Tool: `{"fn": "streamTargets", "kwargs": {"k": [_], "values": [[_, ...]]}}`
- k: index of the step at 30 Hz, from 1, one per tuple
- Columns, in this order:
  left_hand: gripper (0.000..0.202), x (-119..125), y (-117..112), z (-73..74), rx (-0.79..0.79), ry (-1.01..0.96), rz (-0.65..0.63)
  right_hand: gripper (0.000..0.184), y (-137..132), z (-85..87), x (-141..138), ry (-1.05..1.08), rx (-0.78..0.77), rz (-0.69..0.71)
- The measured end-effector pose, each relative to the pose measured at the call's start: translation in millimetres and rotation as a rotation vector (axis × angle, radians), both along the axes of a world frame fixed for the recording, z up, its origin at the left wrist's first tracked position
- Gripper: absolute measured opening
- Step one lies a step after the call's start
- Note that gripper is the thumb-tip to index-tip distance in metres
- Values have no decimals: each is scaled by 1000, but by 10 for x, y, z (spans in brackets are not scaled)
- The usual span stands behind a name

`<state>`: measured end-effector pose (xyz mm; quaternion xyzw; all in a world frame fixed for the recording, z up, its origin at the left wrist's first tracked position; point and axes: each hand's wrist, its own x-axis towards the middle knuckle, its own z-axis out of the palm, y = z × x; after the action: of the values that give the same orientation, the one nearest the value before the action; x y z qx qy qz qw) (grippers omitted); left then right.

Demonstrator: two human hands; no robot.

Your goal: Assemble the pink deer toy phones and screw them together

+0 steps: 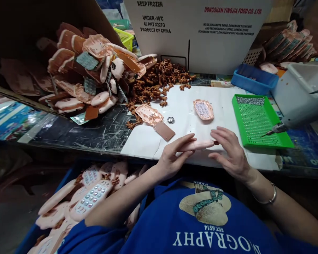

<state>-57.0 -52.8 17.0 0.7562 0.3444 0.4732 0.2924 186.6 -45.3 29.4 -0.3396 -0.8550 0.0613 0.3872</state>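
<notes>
My left hand (172,153) is closed around one end of a pale pink toy phone (200,145), held edge-on above the white work sheet (185,116). A small brown piece shows at the toy's right end. Close by that end, my right hand (231,152) is open with its fingers spread; whether a fingertip touches the toy I cannot tell. Farther back lies a phone half with a keypad (203,109). To its left, an open pink shell (149,115) is wired to a small round speaker (171,120), beside a brown board (165,131).
An electric screwdriver (283,125) hangs over a green tray (266,135) of screws. Brown molded pieces (153,81) lie heaped behind, next to a carton full of shells (82,67). Toy phones (91,199) fill a blue bin at lower left. A blue tray (254,78) stands back right.
</notes>
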Motion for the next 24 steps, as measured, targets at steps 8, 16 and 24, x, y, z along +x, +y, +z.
{"fn": "streamTargets", "kwargs": {"k": [8, 16, 24], "values": [[29, 150, -34, -25, 72, 129, 13, 28, 55, -100, -85, 109, -104, 94], [22, 222, -16, -38, 130, 72, 89, 18, 149, -102, -99, 242, -222, 85], [24, 145, -115, -124, 27, 35, 140, 22, 96, -154, 8, 437, -505, 47]]}}
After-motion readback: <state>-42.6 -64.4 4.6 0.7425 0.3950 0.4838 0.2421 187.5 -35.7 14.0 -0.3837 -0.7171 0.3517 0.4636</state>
